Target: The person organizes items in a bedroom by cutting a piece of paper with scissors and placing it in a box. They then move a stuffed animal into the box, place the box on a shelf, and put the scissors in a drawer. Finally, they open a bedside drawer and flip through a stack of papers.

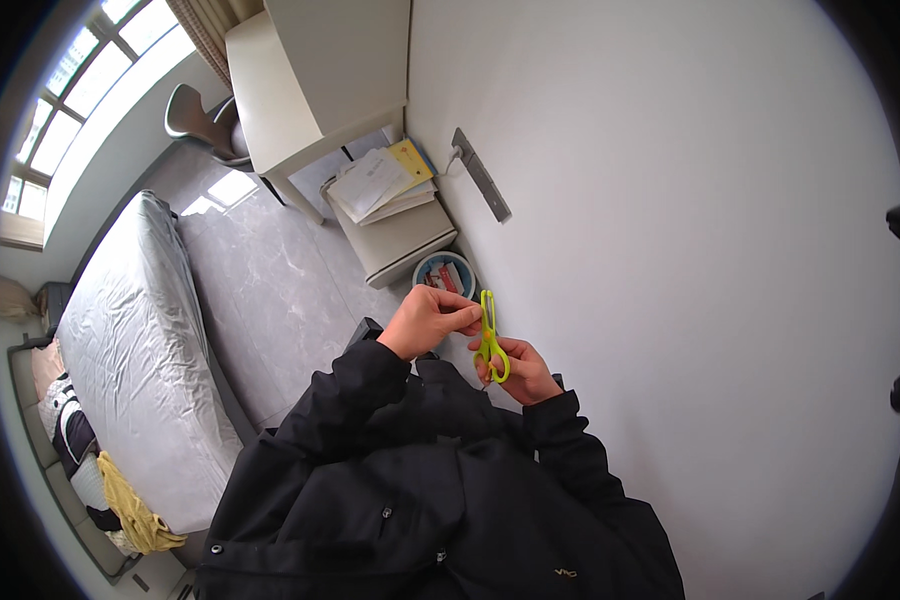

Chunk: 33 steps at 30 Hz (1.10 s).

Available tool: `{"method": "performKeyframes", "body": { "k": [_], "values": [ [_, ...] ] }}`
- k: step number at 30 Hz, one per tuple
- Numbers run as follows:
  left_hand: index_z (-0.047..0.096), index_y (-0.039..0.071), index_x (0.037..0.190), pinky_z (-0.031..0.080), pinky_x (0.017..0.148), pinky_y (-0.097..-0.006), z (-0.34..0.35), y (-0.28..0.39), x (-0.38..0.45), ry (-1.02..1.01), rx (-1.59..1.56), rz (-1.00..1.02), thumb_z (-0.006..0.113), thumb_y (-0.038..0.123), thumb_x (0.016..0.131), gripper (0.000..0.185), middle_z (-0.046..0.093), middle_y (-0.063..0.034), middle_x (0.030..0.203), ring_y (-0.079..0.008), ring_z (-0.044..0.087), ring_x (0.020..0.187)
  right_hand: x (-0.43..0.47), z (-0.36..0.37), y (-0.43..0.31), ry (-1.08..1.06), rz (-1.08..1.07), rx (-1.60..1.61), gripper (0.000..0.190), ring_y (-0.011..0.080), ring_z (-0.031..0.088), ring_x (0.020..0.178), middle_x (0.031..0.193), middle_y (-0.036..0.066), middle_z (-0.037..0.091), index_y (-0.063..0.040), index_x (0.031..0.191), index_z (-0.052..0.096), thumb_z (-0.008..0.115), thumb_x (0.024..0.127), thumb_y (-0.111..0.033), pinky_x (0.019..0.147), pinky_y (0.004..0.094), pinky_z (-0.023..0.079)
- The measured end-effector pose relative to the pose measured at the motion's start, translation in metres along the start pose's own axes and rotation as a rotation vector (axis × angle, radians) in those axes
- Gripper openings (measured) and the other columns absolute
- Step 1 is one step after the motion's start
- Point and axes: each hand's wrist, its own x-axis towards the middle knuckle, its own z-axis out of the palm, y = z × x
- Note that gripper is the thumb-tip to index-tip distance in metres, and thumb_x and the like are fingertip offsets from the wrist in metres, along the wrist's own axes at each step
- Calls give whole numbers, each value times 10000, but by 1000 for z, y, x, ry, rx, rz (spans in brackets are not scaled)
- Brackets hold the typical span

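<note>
A pair of yellow-green scissors [487, 343] is held upright in front of me, its blades pointing away from my body. My right hand [523, 369] grips the scissors by the finger loops. At the left side of the blades is my left hand [433, 319], its thumb and forefinger pinched together; whether something thin lies between them cannot be made out. Just beyond both hands, a round bin [467, 271] on the floor holds red and white items.
A cabinet [401, 244] carrying stacked papers [371, 180] stands past the bin, beside a white desk [270, 97] and a chair [195, 116]. A bed [142, 337] lies at left. The wall [682, 262] with a socket strip [481, 176] rises at right.
</note>
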Motion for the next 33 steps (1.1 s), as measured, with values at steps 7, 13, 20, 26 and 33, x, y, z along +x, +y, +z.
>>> {"method": "performKeyframes", "body": {
  "k": [7, 13, 20, 26, 33],
  "values": [
    [768, -90, 1052, 591, 798, -273, -19, 8, 51, 17, 78, -31, 724, 139, 975, 246, 758, -89, 867, -124, 705, 803, 36, -5, -14, 98, -57, 14, 450, 146, 638, 915, 997, 71, 685, 35, 1346, 623, 688, 1008, -255, 815, 284, 491],
    [769, -76, 1060, 598, 853, -287, -37, 7, 78, -7, -97, -166, 717, 135, 969, 236, 773, -119, 978, -159, 730, 871, 48, 8, -7, 197, -179, 133, 436, 158, 624, 887, 978, 87, 684, 40, 1346, 618, 664, 1020, -245, 805, 286, 488],
    [767, -71, 1032, 602, 826, -285, -81, -31, 117, 17, -54, -193, 756, 107, 933, 204, 773, -118, 954, -163, 730, 847, 53, 22, 0, 314, -273, 190, 424, 159, 612, 864, 968, 100, 689, 47, 1361, 602, 650, 1027, -210, 787, 285, 482],
    [749, -43, 913, 575, 711, -269, -93, -62, 144, 4, 165, -147, 816, 89, 871, 153, 759, -77, 839, -133, 702, 731, 47, 26, 3, 413, -309, 122, 422, 145, 615, 871, 982, 101, 692, 39, 1367, 605, 662, 1026, -202, 789, 280, 483],
    [763, -38, 938, 563, 693, -276, -93, -87, 161, 4, 417, -57, 824, 81, 852, 159, 759, -71, 821, -123, 697, 723, 38, 21, 5, 449, -328, 135, 408, 140, 617, 890, 987, 96, 689, 38, 1371, 606, 658, 1029, -179, 792, 277, 475]
  ]
}}
